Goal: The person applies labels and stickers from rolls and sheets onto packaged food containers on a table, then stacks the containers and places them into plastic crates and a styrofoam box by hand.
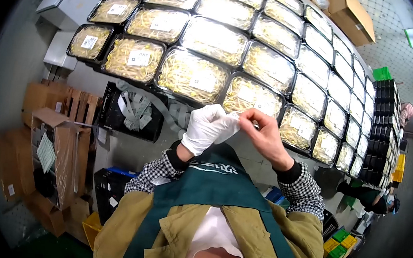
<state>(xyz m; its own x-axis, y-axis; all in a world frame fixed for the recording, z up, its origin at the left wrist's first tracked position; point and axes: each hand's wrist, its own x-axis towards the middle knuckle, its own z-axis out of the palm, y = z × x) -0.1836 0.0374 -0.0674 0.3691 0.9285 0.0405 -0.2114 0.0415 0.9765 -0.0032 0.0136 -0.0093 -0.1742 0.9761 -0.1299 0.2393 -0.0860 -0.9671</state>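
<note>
My left hand [205, 128] wears a white glove and is closed, its fingers curled together. My right hand [266, 138] is bare, with thumb and forefinger pinched right at the gloved fingertips. Whatever lies between the two hands is too small to make out. Just beyond them stands a black tray of bean sprouts [252, 96] under clear film with a white label. Another sprout tray [192, 74] sits to its left, and a further labelled tray [298, 127] is to its right.
Rows of similar packed trays cover the table. Stacked black trays [384, 131] stand at the right, near another person [371, 198]. A black crate [133, 112] and cardboard boxes [57, 154] are at the left. An open carton [351, 18] is at the back.
</note>
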